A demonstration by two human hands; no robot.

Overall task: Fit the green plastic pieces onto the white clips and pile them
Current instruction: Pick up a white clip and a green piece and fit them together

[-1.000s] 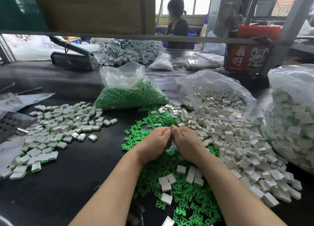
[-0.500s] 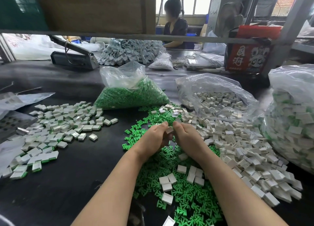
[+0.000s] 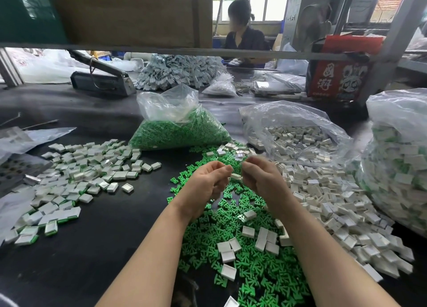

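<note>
At the near middle of a dark worktable (image 3: 87,249), a person's two bare hands meet above a spread of loose green pieces (image 3: 249,267). Fingers of the left hand (image 3: 205,186) are curled, thumb against forefinger, though what they grip cannot be made out; the right hand (image 3: 263,179) pinches a white clip (image 3: 236,176) held between the two hands, just above the green scatter. Loose white clips (image 3: 335,205) lie heaped toward the table's right edge, a few resting on the green pieces. Finished clips, white with green edges, form a low pile (image 3: 76,175) toward the left edge. Farther back stand a clear bag of green pieces (image 3: 178,131), a bag of white clips (image 3: 298,138) and, at the right edge, a bag of finished clips (image 3: 399,163). Beyond the table's far edge, another person (image 3: 242,32) sits.
</note>
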